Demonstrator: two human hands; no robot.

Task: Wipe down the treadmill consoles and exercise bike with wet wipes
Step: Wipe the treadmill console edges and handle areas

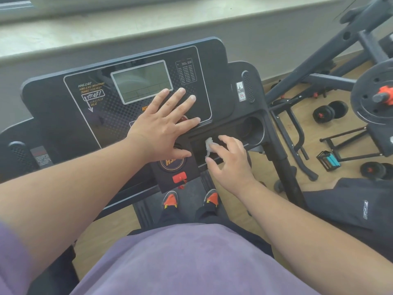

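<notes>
A black treadmill console (pixel 63 107) with a grey display (pixel 141 80) fills the middle of the view. My left hand (pixel 163 126) lies flat on the console below the display, fingers spread and straight. My right hand (pixel 228 159) is over the shallow tray (pixel 231 129) on the console's right side. It pinches a small crumpled white wet wipe (pixel 208 145) between thumb and fingers, and the wipe touches the tray. A round cup holder (pixel 254 129) sits just right of the tray.
A red safety key (pixel 179 177) hangs below the console's middle. To the right on the wooden floor stand a weight bench frame (pixel 331 47), a plate barbell (pixel 372 96), dumbbells (pixel 329 111) and a dark bag (pixel 350 205). A window sill runs behind the console.
</notes>
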